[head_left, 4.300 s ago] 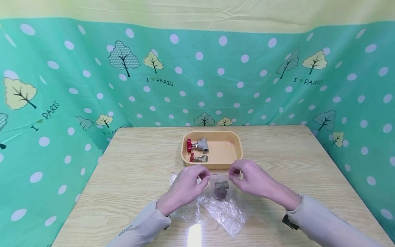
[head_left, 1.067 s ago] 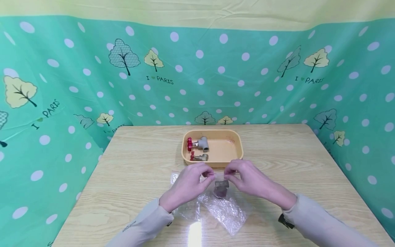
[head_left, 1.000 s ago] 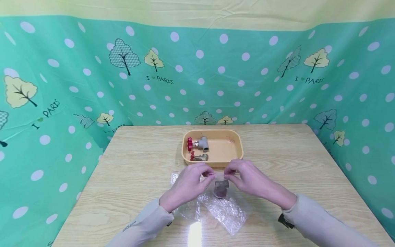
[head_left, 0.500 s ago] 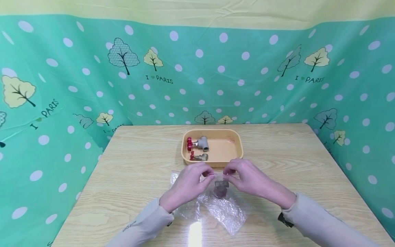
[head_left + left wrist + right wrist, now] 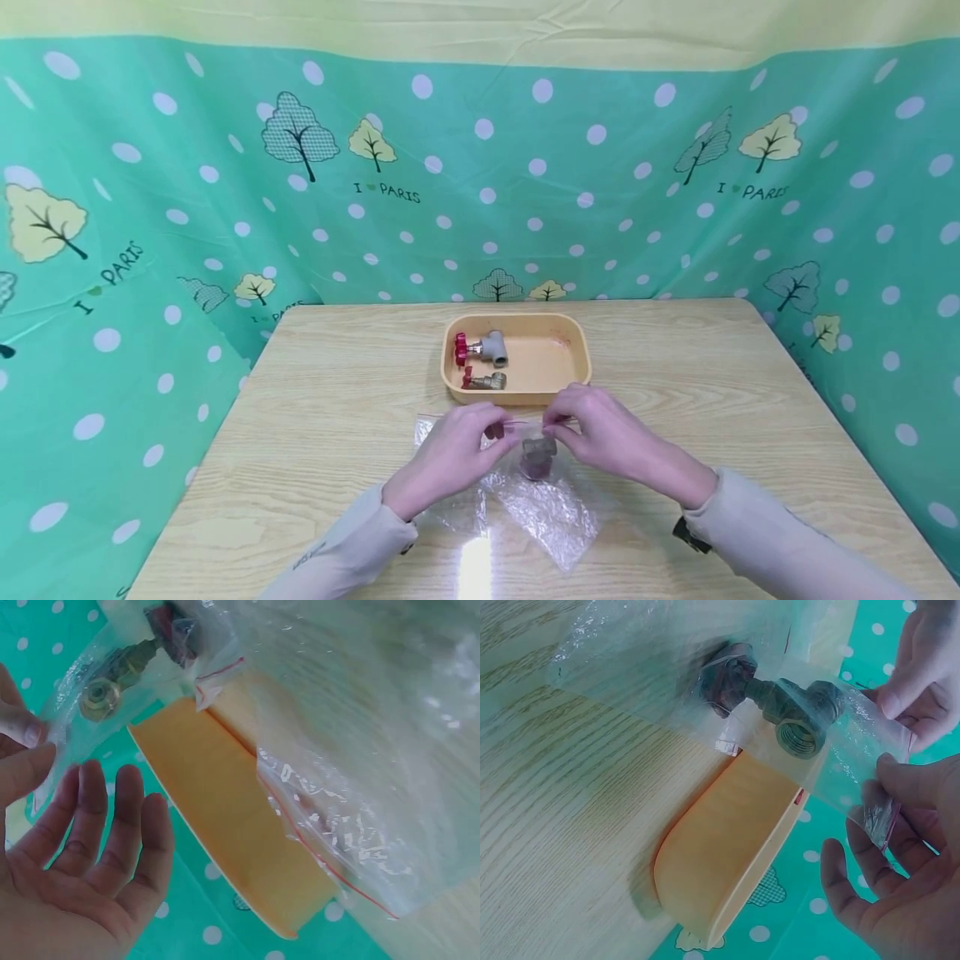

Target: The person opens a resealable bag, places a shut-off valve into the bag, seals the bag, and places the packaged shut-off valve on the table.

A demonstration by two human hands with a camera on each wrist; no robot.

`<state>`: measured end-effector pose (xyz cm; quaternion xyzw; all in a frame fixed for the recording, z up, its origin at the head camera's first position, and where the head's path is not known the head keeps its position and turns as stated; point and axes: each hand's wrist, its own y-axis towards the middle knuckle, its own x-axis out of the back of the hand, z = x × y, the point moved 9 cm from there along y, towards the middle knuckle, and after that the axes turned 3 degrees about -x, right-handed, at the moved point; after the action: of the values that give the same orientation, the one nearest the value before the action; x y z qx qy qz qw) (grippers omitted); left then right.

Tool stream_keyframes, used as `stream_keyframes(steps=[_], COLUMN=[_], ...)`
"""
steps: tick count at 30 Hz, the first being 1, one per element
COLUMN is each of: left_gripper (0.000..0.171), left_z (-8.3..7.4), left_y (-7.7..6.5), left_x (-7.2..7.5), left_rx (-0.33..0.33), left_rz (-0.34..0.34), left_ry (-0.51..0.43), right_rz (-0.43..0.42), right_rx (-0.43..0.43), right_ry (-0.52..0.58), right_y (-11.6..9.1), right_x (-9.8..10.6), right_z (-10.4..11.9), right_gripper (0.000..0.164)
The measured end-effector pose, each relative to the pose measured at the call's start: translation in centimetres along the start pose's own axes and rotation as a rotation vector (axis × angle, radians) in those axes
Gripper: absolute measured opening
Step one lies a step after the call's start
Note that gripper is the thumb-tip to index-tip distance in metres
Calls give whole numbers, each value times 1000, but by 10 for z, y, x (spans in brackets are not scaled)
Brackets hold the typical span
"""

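Note:
A clear zip bag [image 5: 855,761] with a red seal line holds a metal valve [image 5: 795,712] with a dark red handwheel. My left hand [image 5: 457,446] pinches the bag's top edge near its left end, thumb close to the index finger; its other fingers are spread loosely in the left wrist view. At the top edge's right end, my right hand [image 5: 603,429] pinches the bag between thumb and index finger. The valve hangs below, between both hands, seen through the plastic. The bag's lower end lies on the wooden table [image 5: 315,467].
Behind the hands stands an orange tray [image 5: 581,350]. A grey valve with a red handwheel [image 5: 491,348] and a smaller metal valve [image 5: 491,381] lie in its left part. Another clear zip bag [image 5: 457,508] lies flat on the table, partly under my left hand.
Both hands have come closer together along the bag's top edge since the oldest frame. Most recently, my left hand has shifted slightly left and down. The trayed valves stay put.

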<state>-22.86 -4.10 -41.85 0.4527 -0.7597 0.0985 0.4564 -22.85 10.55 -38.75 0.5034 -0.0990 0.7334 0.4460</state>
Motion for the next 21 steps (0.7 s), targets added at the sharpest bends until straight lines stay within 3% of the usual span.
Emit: stream_keyframes(steps=[10,21], left_gripper=[17,20], left_z=[15,18], left_y=[-4,-6], left_x=[-16,-23], left_rx=[39,47], left_rz=[121,160], left_ry=[13,48], right_rz=[-4,-15], right_rx=[16,6], right_ry=[-13,-3], right_y=[0,-1], right_x=[0,3], right_z=[3,2], right_gripper=[14,15])
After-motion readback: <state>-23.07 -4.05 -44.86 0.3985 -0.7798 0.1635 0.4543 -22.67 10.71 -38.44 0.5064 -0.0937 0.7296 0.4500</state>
